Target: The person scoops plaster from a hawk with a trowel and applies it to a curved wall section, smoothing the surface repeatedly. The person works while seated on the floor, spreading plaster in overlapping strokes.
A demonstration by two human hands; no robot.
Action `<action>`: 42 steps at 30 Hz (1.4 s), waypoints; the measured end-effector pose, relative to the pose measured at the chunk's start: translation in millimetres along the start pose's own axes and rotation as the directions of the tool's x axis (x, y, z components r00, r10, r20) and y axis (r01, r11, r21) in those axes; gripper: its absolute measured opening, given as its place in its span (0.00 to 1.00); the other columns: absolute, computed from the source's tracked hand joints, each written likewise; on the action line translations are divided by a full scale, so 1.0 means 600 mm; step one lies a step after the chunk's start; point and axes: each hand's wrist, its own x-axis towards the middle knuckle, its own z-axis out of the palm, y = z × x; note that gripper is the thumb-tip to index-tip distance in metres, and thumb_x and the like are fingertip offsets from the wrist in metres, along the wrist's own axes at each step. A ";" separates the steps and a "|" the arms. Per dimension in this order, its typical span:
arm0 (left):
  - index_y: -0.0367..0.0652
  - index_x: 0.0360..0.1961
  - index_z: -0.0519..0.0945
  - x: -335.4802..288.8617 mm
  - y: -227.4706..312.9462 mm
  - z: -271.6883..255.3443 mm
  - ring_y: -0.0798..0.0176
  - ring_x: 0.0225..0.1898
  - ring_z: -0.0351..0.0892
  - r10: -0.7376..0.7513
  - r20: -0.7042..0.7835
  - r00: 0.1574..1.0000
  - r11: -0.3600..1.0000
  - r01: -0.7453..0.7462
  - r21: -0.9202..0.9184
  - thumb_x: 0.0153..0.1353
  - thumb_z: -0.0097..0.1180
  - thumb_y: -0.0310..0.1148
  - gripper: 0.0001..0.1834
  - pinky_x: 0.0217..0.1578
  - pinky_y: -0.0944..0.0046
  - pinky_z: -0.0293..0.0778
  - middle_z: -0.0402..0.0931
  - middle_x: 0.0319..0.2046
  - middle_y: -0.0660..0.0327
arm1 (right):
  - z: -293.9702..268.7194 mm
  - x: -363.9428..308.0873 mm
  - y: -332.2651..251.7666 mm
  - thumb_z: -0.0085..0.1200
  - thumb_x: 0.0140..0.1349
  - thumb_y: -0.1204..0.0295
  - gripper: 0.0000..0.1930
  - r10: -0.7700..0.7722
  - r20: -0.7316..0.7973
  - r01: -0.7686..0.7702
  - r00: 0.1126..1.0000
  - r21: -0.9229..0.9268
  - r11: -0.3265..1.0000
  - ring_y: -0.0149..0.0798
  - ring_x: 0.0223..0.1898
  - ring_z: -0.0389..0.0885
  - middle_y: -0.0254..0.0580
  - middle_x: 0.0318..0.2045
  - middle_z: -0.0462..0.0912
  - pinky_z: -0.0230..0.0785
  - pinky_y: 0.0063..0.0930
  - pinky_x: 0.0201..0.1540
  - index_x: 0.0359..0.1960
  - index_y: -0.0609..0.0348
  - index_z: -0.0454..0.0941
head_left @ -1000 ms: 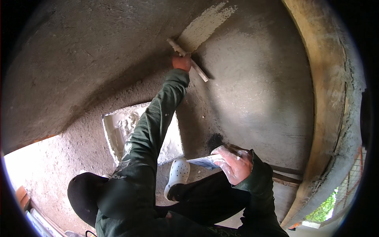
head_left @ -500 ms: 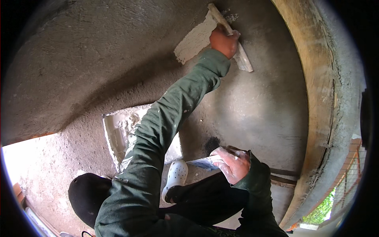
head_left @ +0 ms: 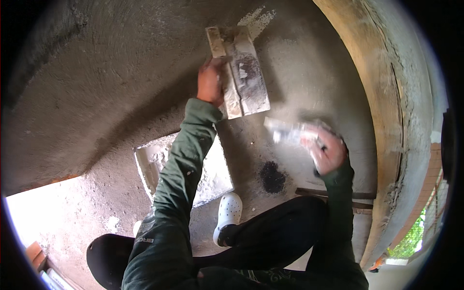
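Observation:
My left hand (head_left: pixel 210 83) is closed round the long handle of a plastering trowel (head_left: pixel 251 79), whose wide blade is smeared with pale and dark residue. The trowel is held in front of the grey cement wall (head_left: pixel 309 63). In my right hand (head_left: pixel 326 149) is a flat, plaster-smeared scraper (head_left: pixel 281 130), blurred by motion, its blade pointing toward the trowel without touching it. Whitish plaster (head_left: pixel 257 20) marks the wall beyond the trowel. Below my left forearm a shallow tray (head_left: pixel 140 162) holds wet white plaster, partly hidden by the sleeve.
A white clog (head_left: pixel 229 212) on my foot stands beside the tray, near a black patch (head_left: pixel 272 177) on the floor. A curved wooden board (head_left: pixel 369 72) edges the wall at right. Reddish bricks (head_left: pixel 35 253) lie at the lower left.
My left hand has drawn the trowel off the wall, down and left, turning its blade into view. My right hand has lifted the scraper up and rightward toward it.

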 end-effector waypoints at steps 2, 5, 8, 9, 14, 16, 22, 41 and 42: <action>0.32 0.58 0.75 -0.010 0.004 -0.026 0.61 0.50 0.80 -0.083 -0.003 0.997 0.989 0.082 -0.121 0.71 0.45 0.31 0.19 0.53 0.61 0.76 0.79 0.49 0.54 | 0.042 0.037 0.033 0.56 0.59 0.81 0.18 -0.343 -0.238 0.271 0.909 -0.287 0.919 0.43 0.41 0.84 0.47 0.41 0.84 0.78 0.34 0.45 0.52 0.58 0.83; 0.32 0.59 0.74 -0.019 0.013 -0.047 0.61 0.51 0.80 -0.113 -0.012 0.994 0.971 0.108 -0.211 0.73 0.45 0.34 0.20 0.54 0.60 0.76 0.79 0.50 0.55 | 0.124 0.077 0.074 0.61 0.56 0.77 0.17 -0.694 -0.268 0.483 0.668 -0.553 0.679 0.43 0.40 0.83 0.40 0.41 0.83 0.79 0.35 0.43 0.49 0.52 0.86; 0.32 0.60 0.73 -0.044 0.045 -0.046 0.62 0.52 0.80 -0.042 -0.022 0.999 0.996 0.040 -0.082 0.74 0.45 0.36 0.21 0.54 0.61 0.76 0.79 0.51 0.57 | 0.187 0.088 0.051 0.64 0.55 0.72 0.15 -0.740 -0.311 0.473 0.596 -0.609 0.637 0.42 0.43 0.82 0.37 0.43 0.82 0.79 0.36 0.44 0.46 0.50 0.87; 0.33 0.61 0.73 -0.060 0.060 -0.027 0.62 0.52 0.79 -0.022 0.028 0.999 0.998 0.024 -0.053 0.75 0.46 0.36 0.21 0.54 0.61 0.75 0.79 0.51 0.57 | 0.185 0.091 0.048 0.63 0.55 0.71 0.15 -0.739 -0.309 0.453 0.599 -0.630 0.630 0.43 0.43 0.81 0.37 0.44 0.82 0.79 0.36 0.44 0.47 0.49 0.87; 0.34 0.61 0.73 -0.106 0.065 0.001 0.66 0.52 0.78 -0.033 0.175 0.984 0.999 0.038 -0.027 0.74 0.47 0.31 0.18 0.53 0.64 0.74 0.79 0.53 0.59 | 0.190 0.166 0.049 0.62 0.57 0.68 0.18 -0.747 -0.423 0.349 0.513 -0.692 0.632 0.43 0.45 0.80 0.35 0.45 0.83 0.77 0.38 0.45 0.51 0.46 0.86; 0.34 0.60 0.73 -0.125 0.059 0.008 0.68 0.52 0.78 -0.051 0.237 0.970 0.996 0.065 -0.053 0.74 0.48 0.29 0.18 0.53 0.66 0.73 0.79 0.53 0.60 | 0.162 0.198 0.053 0.63 0.57 0.69 0.18 -0.756 -0.460 0.316 0.465 -0.712 0.627 0.43 0.45 0.80 0.35 0.45 0.83 0.77 0.38 0.45 0.51 0.45 0.85; 0.33 0.60 0.74 -0.132 0.055 -0.043 0.67 0.51 0.79 0.006 0.244 0.970 0.995 -0.031 0.096 0.72 0.47 0.30 0.19 0.54 0.66 0.73 0.79 0.53 0.59 | 0.088 0.200 0.036 0.55 0.67 0.76 0.13 -0.276 -0.783 0.361 0.557 -0.070 0.930 0.43 0.50 0.83 0.46 0.46 0.83 0.77 0.36 0.52 0.53 0.57 0.82; 0.31 0.59 0.75 -0.120 0.066 -0.065 0.67 0.48 0.80 -0.226 0.077 0.971 0.970 0.217 0.108 0.75 0.47 0.35 0.20 0.50 0.67 0.75 0.80 0.50 0.58 | 0.202 0.162 0.218 0.57 0.67 0.81 0.11 0.285 -0.350 0.331 0.892 0.937 0.116 0.35 0.44 0.85 0.43 0.44 0.85 0.81 0.32 0.49 0.50 0.65 0.82; 0.31 0.59 0.75 -0.127 0.077 -0.076 0.67 0.48 0.81 -0.267 0.075 0.961 0.961 0.259 0.099 0.75 0.47 0.37 0.21 0.50 0.66 0.76 0.81 0.49 0.57 | 0.197 0.163 0.179 0.58 0.67 0.79 0.11 0.296 -0.434 0.380 0.851 0.898 0.223 0.35 0.46 0.84 0.42 0.45 0.85 0.80 0.32 0.50 0.49 0.66 0.83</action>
